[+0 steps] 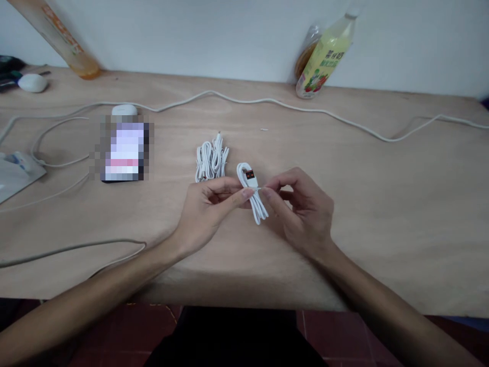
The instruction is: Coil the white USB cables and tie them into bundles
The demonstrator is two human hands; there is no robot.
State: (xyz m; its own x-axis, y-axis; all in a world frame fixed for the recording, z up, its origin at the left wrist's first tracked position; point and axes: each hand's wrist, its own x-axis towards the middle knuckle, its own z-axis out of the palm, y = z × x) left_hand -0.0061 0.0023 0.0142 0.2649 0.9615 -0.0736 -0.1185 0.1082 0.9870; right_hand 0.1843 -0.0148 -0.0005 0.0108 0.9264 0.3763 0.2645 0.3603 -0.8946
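Bare forearms (pixel 126 275) cross the near edge of the wooden table (pixel 401 204), one from each side. A long white cord (pixel 317 110) runs from the left edge to the right, nearer the far edge. By the far edge, a yellow-green labelled bottle (pixel 324 58) stands right of centre; a bottle with orange contents (pixel 82 61) stands towards the far left corner. A phone (pixel 126 153), its screen blurred, lies left of centre, a white case (pixel 125 111) at its far end.

Left hand (pixel 210 209): thumb and fingers pinch the coiled white USB cable (pixel 256 204) near its middle. Right hand (pixel 301 204): thumb and forefinger close on a thin white tie (pixel 258 188) at the coil. The coil is over the table's middle, long axis running from far left to near right, steeply; its plug points towards the far edge, slightly left. Bundled white cables (pixel 211 159) lie just left of it. One small white scrap (pixel 264 129) lies beyond.
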